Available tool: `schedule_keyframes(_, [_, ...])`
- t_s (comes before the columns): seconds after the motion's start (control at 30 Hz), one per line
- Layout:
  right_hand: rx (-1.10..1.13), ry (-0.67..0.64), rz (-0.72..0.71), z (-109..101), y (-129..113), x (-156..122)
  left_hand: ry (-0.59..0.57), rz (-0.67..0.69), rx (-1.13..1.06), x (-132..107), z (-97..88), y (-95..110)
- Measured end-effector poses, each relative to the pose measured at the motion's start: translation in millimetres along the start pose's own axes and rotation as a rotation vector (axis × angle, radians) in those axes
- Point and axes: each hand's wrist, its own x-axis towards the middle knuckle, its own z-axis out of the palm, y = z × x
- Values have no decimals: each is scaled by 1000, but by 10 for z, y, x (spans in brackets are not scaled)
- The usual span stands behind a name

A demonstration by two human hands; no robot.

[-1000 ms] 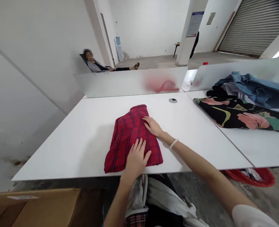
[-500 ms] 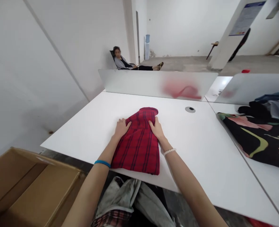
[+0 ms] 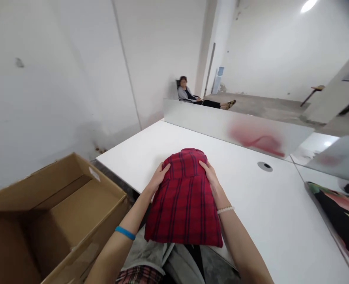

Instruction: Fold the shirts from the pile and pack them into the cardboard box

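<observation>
A folded red plaid shirt [image 3: 186, 201] with dark stripes is held up between my two hands, its lower end past the front edge of the white table [image 3: 251, 221]. My left hand [image 3: 159, 175] grips its upper left side, thumb on top and fingers hidden beneath the cloth. On the opposite side my right hand [image 3: 210, 173] holds it the same way, thumb on top. A blue band circles my left forearm, and a pale bead bracelet my right wrist.
To the left stands an open cardboard box [image 3: 103, 221]. A frosted divider [image 3: 198, 118] lines the table's far side, and a seated person [image 3: 188, 92] is beyond it. Floral black cloth [image 3: 340, 221] lies at the right, past a round cable hole [image 3: 265, 166].
Both hands have lifted the shirt off the table and drawn it nearer to me. My view has turned left, so more of the cardboard box shows.
</observation>
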Motion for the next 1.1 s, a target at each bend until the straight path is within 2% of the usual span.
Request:
schedule_keyframes(0.1, [100,-115,16,434,-241,-147,47,13,-102,-370,-361,251])
schedule_keyframes(0.23, [130,-323,-65,1129,-631,-334,116,81,-215,-939,-939,794])
schedule_keyframes(0.37, [149,-597,-317,1948,-947,-421,325,219,-86,-1504,-1569,1342])
schedule_keyframes(0.47, [198,-843,-434,2683,-1007,-430,486,294,13,-1836,-2068,1499])
schedule_keyframes(0.53, [174,-1024,-396,3196,-897,-450,590,295,32,-1987,-2401,1427])
schedule_keyframes(0.6, [87,-1161,-298,3670,-637,-496,699,235,6,-2085,-2713,1227])
schedule_keyframes(0.67, [-9,-1224,-198,4044,-250,-565,774,117,-53,-2163,-2979,940])
schedule_keyframes(0.73, [-72,-1240,-123,4282,187,-635,800,-1,-105,-2253,-3174,631])
schedule_keyframes(0.8, [-107,-1258,-51,4393,573,-678,795,-78,-120,-2364,-3291,369])
schedule_keyframes(0.87, [-130,-1288,27,4424,843,-678,777,-133,-116,-2480,-3348,192])
schedule_keyframes(1.0, [-125,-1386,132,4443,1062,-607,693,-197,-69,-2637,-3404,42])
schedule_keyframes(1.1, [-133,-1436,135,4536,1176,-578,661,-215,8,-2646,-3491,-49])
